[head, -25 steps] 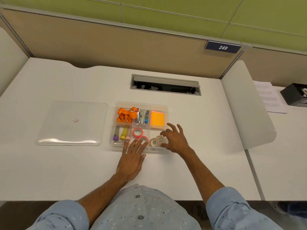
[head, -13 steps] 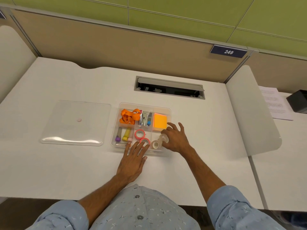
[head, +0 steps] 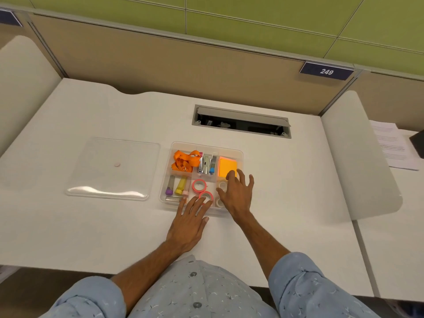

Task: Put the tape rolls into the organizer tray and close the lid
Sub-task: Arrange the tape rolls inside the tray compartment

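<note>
With the pink rolls (head: pixel 199 185) and clear rolls (head: pixel 222 185) in the tray's (head: pixel 239 154) near compartments, I'd lift both splayed, empty hands, left (head: pixel 188 224) and right (head: pixel 237 195), then fetch the lid (head: pixel 110 166) lying left on the counter (head: pixel 286 203).

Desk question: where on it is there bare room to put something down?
Bare desk lies right of the organizer tray up to the white divider, behind the tray toward the cable slot, and left of the clear lid. It is crowded inside the tray and where both hands, left and right, lie.
</note>
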Available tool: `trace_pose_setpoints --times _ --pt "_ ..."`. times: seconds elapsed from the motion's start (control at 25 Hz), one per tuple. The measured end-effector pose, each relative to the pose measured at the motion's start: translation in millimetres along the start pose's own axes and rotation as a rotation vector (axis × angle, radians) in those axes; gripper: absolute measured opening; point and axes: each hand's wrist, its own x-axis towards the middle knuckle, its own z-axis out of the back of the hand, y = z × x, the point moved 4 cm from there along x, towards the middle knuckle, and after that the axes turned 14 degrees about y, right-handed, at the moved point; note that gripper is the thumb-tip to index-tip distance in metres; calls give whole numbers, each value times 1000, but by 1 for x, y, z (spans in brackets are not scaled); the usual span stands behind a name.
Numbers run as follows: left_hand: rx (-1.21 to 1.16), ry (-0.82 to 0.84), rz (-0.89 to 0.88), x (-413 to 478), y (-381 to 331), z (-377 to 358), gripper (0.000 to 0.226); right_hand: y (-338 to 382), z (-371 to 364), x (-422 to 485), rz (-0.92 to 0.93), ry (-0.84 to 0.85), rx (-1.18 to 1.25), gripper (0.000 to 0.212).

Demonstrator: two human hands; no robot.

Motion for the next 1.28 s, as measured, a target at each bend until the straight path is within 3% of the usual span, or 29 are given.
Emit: trace_pose_setpoints --times 0.12,0.4,0.6,0.88,1.04,1.28 --pt "29 7 -4 0 1 -1 62 0 -12 3 -48 2 -20 55" --pt "43 12 -10 -1 0 0 65 -16 -14 -4 -9 -82 86 22" --pt "42 35 -2 0 -1 1 62 -12 -9 -6 6 -2 127 40" --pt "29 93 3 -1 -1 3 64 -26 8 -11 127 -23 201 44" --pt "1 107 11 -1 -2 4 67 -44 8 -16 232 48 22 42" --pt "-34 101 18 -4 -5 10 67 -36 6 -10 233 247 -237 64"
